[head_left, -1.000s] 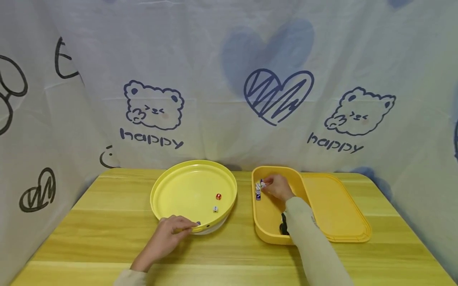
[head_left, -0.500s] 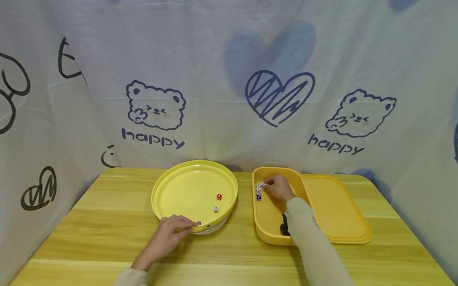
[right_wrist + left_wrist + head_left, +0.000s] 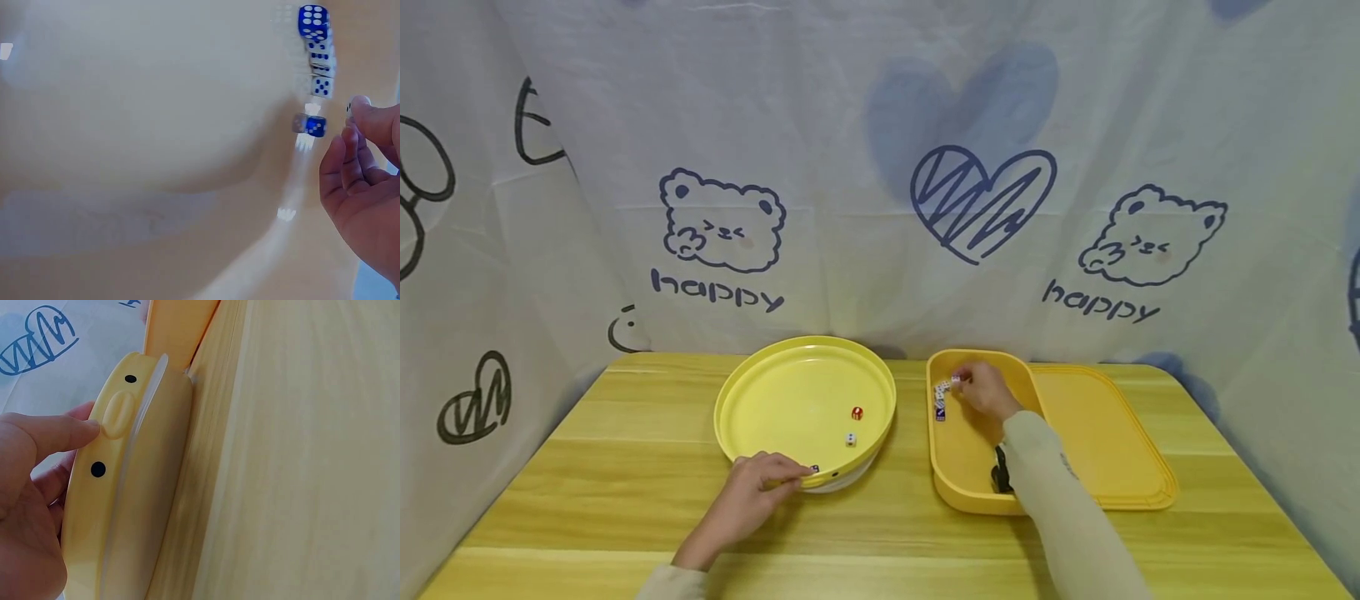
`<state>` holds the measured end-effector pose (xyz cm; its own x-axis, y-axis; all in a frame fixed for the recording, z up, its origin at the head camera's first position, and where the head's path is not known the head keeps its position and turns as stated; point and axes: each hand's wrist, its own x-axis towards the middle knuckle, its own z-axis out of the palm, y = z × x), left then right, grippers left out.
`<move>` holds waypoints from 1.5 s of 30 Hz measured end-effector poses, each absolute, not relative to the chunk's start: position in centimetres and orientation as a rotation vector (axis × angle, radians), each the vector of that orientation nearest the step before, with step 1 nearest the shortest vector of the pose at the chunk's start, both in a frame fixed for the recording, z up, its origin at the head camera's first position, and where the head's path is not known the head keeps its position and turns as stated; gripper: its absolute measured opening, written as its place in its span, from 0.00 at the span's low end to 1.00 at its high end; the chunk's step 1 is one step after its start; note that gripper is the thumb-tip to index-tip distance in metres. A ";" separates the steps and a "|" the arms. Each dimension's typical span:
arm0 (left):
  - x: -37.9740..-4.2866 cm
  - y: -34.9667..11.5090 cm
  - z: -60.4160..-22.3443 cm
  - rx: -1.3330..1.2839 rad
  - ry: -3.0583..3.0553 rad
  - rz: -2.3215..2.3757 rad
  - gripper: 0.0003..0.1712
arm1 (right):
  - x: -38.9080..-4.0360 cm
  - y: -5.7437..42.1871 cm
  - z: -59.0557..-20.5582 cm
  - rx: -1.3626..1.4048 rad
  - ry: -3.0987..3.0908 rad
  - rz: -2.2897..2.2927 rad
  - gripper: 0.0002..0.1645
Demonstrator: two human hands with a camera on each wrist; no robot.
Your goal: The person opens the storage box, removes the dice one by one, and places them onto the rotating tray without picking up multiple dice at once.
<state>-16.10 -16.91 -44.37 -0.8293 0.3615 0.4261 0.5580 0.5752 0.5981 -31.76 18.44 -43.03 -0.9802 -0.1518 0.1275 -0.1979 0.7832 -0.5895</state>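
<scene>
My left hand pinches the near rim of a round yellow tray. In the left wrist view, its thumb presses the outer wall beside a raised bump between two black dots. A small dark die lies inside the tray at those fingertips. A red die and a white die sit farther right in it. My right hand, inside the orange-yellow box, pinches another white die between thumb and finger. Beside it, a row of dice runs along the wall; a blue die stands slightly apart.
A black object lies in the near part of the box, partly hidden by the right sleeve. The flat orange-yellow lid rests on the wooden table to the right. A printed cloth hangs behind.
My right hand shifts slightly toward the back of the box. The die at its fingertips now shows apart from the row. My left hand stays at the tray rim.
</scene>
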 end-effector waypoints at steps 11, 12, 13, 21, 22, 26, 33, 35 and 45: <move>-16.2 -16.9 -44.4 -0.758 -2.549 -1.103 0.12 | -31.4 18.2 -41.0 0.478 -2.844 0.978 0.04; -16.2 -17.0 -44.4 -0.760 -2.548 -1.102 0.12 | -31.3 18.2 -40.7 0.481 -2.846 0.988 0.05; -16.2 -17.0 -44.3 -0.762 -2.546 -1.101 0.12 | -31.2 18.2 -40.5 0.469 -2.852 1.004 0.06; -16.2 -17.0 -44.4 -0.767 -2.539 -1.098 0.12 | -30.4 17.8 -39.0 0.540 -2.851 1.088 0.09; -16.2 -17.0 -44.4 -0.765 -2.540 -1.098 0.12 | -30.2 17.7 -38.8 0.559 -2.856 1.087 0.08; -16.2 -17.0 -44.3 -0.760 -2.545 -1.101 0.12 | -29.6 17.0 -37.8 0.631 -2.868 1.088 0.07; -16.1 -17.1 -44.4 -0.760 -2.549 -1.096 0.12 | -28.1 15.2 -36.2 0.726 -2.846 1.088 0.08; -16.1 -17.0 -44.5 -0.763 -2.550 -1.096 0.12 | -27.6 14.6 -35.9 0.769 -2.834 1.072 0.08; -16.2 -17.0 -44.8 -0.774 -2.537 -1.079 0.12 | -26.7 11.9 -35.5 0.904 -2.904 0.887 0.07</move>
<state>-16.22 -17.02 -44.83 -0.8184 0.3665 0.4427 0.5731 0.5780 0.5809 -26.75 11.92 -35.47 -0.8369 -0.5304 0.1352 -0.5154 0.6805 -0.5209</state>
